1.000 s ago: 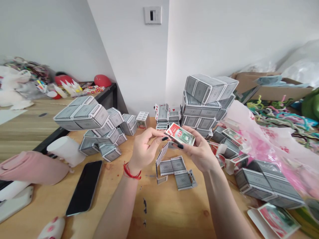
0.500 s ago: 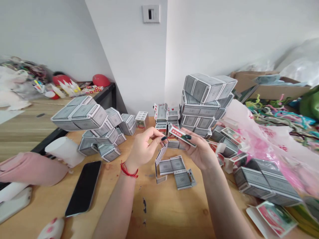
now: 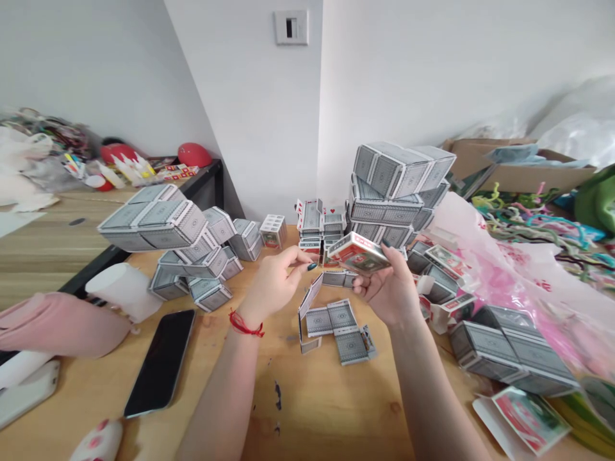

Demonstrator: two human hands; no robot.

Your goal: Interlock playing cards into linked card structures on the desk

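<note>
While the bench and its tall stack of card-backed blocks stand as they did a second ago, with card-backed panels lying flat in front, the change is in the hands. The right hand now grips the red-and-green box alone, above the bench and beyond the panels, having turned it from narrow side to broad face. The left hand, earlier touching the box, is apart from it, thumb and forefinger pinched; whether anything thin sits between them, I cannot tell. Handling the box now seems one-handed.
</note>
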